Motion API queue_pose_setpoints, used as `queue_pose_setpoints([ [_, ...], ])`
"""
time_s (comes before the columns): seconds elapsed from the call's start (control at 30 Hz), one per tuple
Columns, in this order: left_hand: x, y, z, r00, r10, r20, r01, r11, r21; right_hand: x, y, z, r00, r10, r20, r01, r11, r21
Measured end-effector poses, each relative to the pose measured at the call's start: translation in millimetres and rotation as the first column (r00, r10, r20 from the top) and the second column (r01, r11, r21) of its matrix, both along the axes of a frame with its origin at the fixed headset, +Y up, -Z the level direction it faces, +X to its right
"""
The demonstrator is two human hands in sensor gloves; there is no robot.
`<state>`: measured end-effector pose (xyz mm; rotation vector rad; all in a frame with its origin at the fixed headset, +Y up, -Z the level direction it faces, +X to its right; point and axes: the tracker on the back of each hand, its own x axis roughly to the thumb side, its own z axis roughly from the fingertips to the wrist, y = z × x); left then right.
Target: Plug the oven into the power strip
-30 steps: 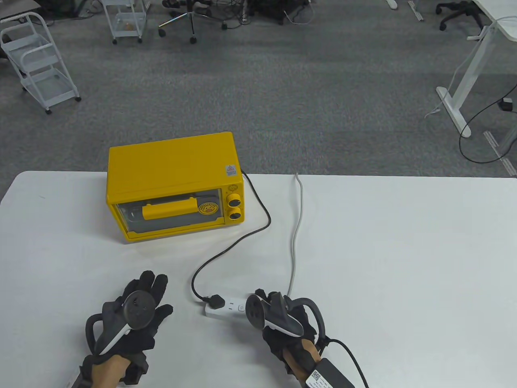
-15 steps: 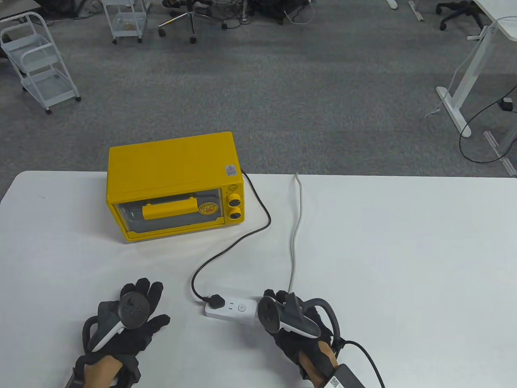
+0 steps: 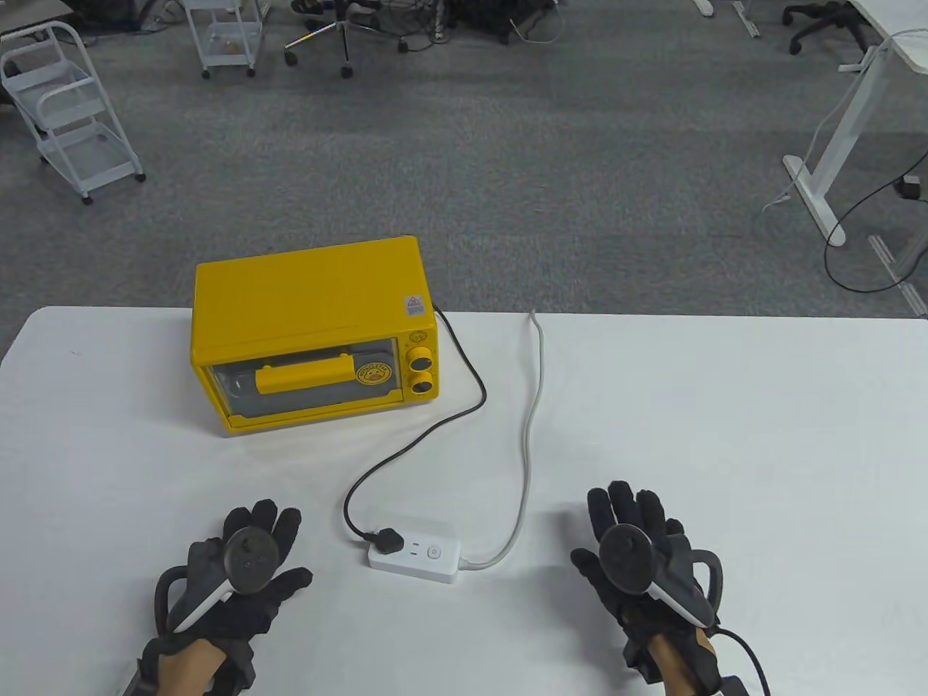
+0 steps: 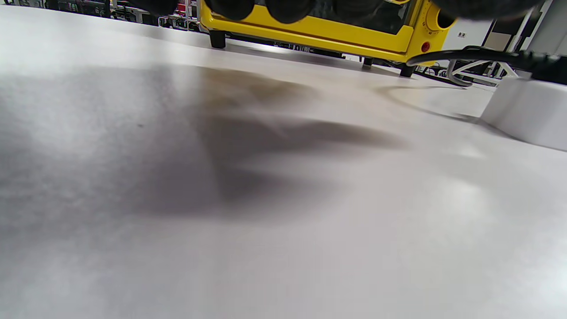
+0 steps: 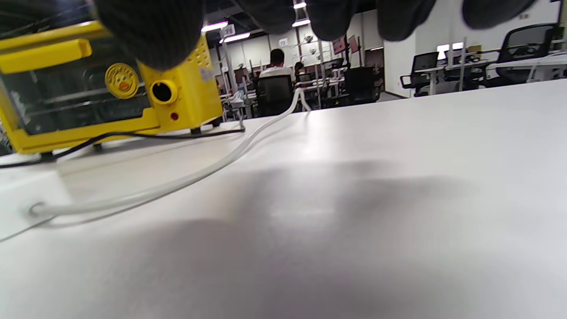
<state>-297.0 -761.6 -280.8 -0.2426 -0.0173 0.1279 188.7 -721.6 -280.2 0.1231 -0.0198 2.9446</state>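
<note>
Right hand [image 3: 641,554] now away from the power strip [image 3: 415,556], off to the lower right of the frame, flat and spread, holding nothing. A moment ago right beside the strip, at its right end. Left hand [image 3: 243,573] at the lower left, flat too, fingers spread, empty, about where it was. Black plug [image 3: 386,539] sitting in the left end of the strip, low in the middle of the frame. Black cord [image 3: 435,428] running up to the yellow oven [image 3: 312,333] at the upper left of the desk [image 3: 725,435]. Looks plugged in, so job likely done.
</note>
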Motion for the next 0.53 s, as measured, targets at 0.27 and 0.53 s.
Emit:
queue_pose_setpoints([
  [0.27, -2, -1, -3, 1.000, -0.003, -0.011, 0.003, 1.000, -0.013, 2, -13, -6, 1.000, 0.020, 0.006, -0.020, 0.996, -0.087],
  [0.53, 0, -3, -3, 1.000, -0.021, 0.001, 0.021, 1.000, -0.015, 0, -20, -7, 1.000, 0.013, 0.006, -0.012, 0.992, -0.128],
])
